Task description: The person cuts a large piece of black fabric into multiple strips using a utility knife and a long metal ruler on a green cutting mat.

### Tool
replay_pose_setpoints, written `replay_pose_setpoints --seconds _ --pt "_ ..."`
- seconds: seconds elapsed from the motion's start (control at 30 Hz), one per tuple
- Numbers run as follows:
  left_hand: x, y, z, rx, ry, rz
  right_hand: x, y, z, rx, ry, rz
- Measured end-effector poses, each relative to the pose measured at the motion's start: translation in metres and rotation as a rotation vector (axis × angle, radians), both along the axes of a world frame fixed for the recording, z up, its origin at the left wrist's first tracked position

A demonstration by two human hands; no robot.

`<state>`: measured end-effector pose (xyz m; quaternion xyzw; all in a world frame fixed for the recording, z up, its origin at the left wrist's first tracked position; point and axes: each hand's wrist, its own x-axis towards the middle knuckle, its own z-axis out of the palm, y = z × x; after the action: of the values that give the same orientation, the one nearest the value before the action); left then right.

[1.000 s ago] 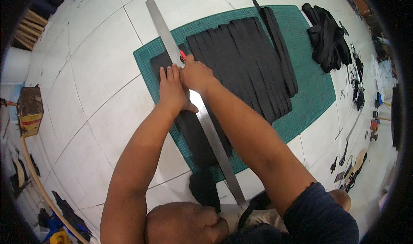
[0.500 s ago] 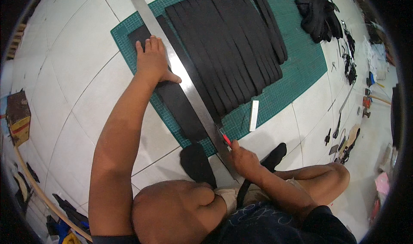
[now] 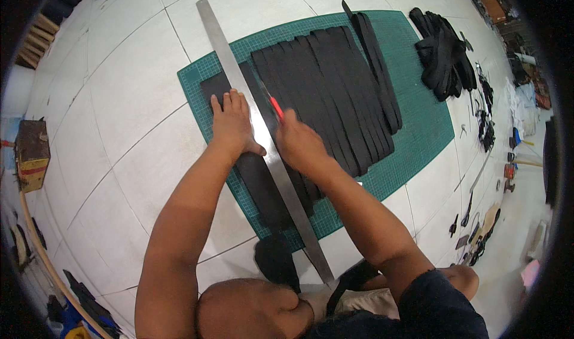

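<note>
A long metal ruler lies at a slant over a black strip of material, on a green gridded cutting mat. My left hand lies flat on the strip and the ruler's left edge, fingers spread, thumb on the metal. In my right hand is a red-handled craft knife, its thin blade pointing away from me, just right of the ruler. Below that hand and to its right, several cut black strips lie side by side. My right forearm covers part of them.
Narrow black strips lie at the mat's right, with a black bundle beyond. Scattered tools and scraps line the right floor. A worn box stands far left, near a curved cane. My socked foot touches the mat's near edge.
My right hand has carried the knife from the ruler's near end to farther up along its right side. My left hand keeps its place on the ruler. The whole view has shifted.
</note>
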<state>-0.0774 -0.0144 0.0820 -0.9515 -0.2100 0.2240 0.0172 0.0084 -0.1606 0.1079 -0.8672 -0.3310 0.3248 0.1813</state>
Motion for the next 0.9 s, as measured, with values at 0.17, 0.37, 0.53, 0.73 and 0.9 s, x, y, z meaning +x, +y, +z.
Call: replay_pose_setpoints --seconds 0.17,0.37,0.53,0.73,0.9 --pt "0.0 0.002 0.003 -0.005 0.075 -0.006 0.014 0.093 -0.023 0.083 -0.079 0.022" --pt "0.0 0.003 0.005 -0.032 0.111 -0.01 0.017 0.117 -0.032 -0.015 -0.008 0.006" --pt "-0.001 0.0 0.002 0.014 0.085 -0.023 0.03 0.122 -0.018 -0.018 0.002 0.064" --pt "-0.003 0.003 -0.001 0.036 0.034 0.005 0.007 0.058 -0.015 -0.097 0.007 0.129" --pt "-0.003 0.002 -0.005 0.025 0.009 0.006 0.015 0.067 0.01 -0.084 -0.02 0.052"
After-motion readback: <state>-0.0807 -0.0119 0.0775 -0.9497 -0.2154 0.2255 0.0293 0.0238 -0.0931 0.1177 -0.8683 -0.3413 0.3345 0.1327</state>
